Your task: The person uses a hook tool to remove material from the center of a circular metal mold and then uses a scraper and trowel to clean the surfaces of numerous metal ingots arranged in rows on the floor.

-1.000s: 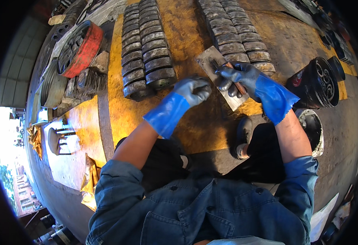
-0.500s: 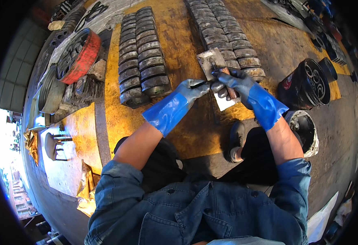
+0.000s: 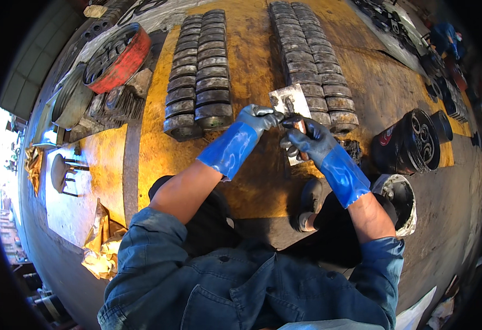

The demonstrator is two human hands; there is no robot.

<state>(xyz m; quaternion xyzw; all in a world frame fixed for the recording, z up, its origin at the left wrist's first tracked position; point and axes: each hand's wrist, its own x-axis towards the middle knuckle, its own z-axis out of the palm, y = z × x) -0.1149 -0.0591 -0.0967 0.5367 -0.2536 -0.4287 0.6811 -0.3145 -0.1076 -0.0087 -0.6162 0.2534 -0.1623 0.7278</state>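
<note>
My right hand [image 3: 311, 142], in a blue rubber glove with dark stains, is closed around the wooden handle [image 3: 300, 127] of a flat metal trowel [image 3: 291, 102]. Dark, grease-like smears lie on the trowel's pale blade, which sticks out beyond and below the hand. Close beside it, my left hand [image 3: 256, 119], gloved the same way, has its fingers curled together near the trowel's edge. Whatever those fingertips pinch is too small and dark to make out. Past the hands, stacked dark metal rings lie in a left double row [image 3: 212, 69] and a right double row [image 3: 311, 66].
On the right stand a black bucket [image 3: 387, 144] holding rings and a white-rimmed bucket [image 3: 411, 212] with dark residue. A red round container [image 3: 121, 65] sits at the far left, a stool [image 3: 59, 173] nearer. Another person [image 3: 443, 38] is at the far right.
The view has shifted a little. My right hand has moved slightly left and lower, and the trowel blade is turned more upright. My left fingers stay curled close to it.
</note>
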